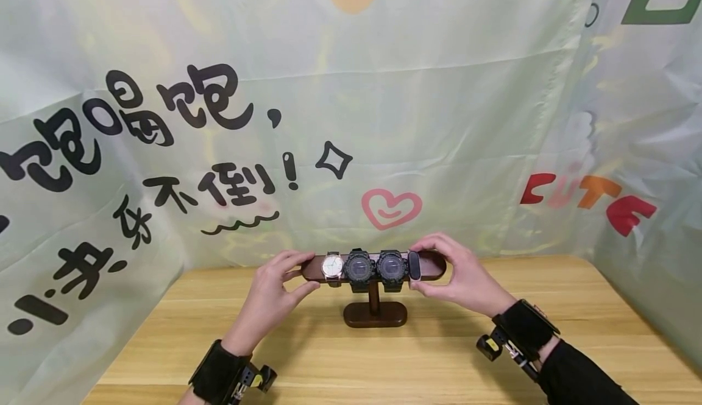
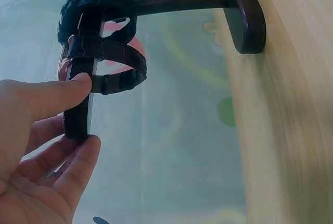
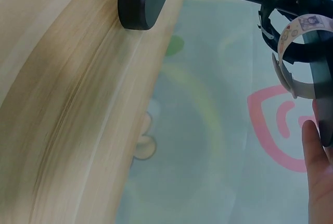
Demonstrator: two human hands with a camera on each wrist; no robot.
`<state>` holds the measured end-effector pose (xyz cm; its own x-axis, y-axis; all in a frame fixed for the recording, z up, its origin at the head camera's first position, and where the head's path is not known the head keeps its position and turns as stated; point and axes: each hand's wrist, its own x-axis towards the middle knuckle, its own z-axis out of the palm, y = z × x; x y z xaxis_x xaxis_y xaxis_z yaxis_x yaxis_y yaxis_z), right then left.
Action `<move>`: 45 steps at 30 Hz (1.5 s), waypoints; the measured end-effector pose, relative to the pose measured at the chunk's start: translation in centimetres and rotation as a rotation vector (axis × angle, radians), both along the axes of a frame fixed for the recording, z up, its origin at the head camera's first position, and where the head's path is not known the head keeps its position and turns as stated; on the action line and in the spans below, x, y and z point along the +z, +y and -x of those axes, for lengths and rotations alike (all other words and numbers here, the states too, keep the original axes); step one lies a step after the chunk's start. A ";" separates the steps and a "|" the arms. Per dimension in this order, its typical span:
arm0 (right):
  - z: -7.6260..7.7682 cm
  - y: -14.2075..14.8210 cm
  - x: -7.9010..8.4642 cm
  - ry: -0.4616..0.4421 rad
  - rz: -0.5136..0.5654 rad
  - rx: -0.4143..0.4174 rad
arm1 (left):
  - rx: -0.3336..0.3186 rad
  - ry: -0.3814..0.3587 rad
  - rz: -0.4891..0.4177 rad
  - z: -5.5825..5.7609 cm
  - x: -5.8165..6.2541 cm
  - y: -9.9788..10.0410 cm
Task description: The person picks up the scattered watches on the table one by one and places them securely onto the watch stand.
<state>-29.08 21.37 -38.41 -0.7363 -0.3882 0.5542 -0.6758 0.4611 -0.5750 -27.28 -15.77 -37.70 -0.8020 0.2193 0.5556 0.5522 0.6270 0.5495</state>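
Observation:
A dark brown wooden watch stand [image 1: 375,315] stands upright, its long crossbar carrying a row of watches. From the left come a silver watch [image 1: 332,266] with a pale dial, two chunky black digital watches [image 1: 359,267], and a slim fitness band [image 1: 414,265] with a dark screen. My left hand [image 1: 278,283] grips the crossbar's left end, thumb beside the silver watch's dark strap [image 2: 112,52]. At the other end, my right hand [image 1: 457,274] pinches the crossbar beside the fitness band. That band's strap [image 3: 307,26] shows a printed pattern and hangs as a loop under the bar.
The stand is on a light wood table [image 1: 307,356], near its back edge. Behind and around hangs a pale green cloth [image 1: 439,119] with black writing, a pink heart [image 1: 392,209] and coloured letters. A black wrist camera mount is strapped on each wrist.

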 end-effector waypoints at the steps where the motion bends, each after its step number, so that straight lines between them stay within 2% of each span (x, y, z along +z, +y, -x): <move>1: 0.0 0.0 0.0 0.002 0.000 0.001 | -0.001 0.000 -0.001 0.0 0.0 0.0; 30: -0.4 0.6 0.4 0.025 -0.053 -0.002 | 0.000 -0.003 0.002 0.1 0.0 0.0; 40: -1.7 2.9 1.0 0.061 -0.098 -0.050 | 0.011 -0.006 0.029 -0.1 0.1 0.1; 45: -3.0 4.6 1.6 0.012 -0.161 -0.073 | 0.011 0.003 0.038 0.0 0.2 0.1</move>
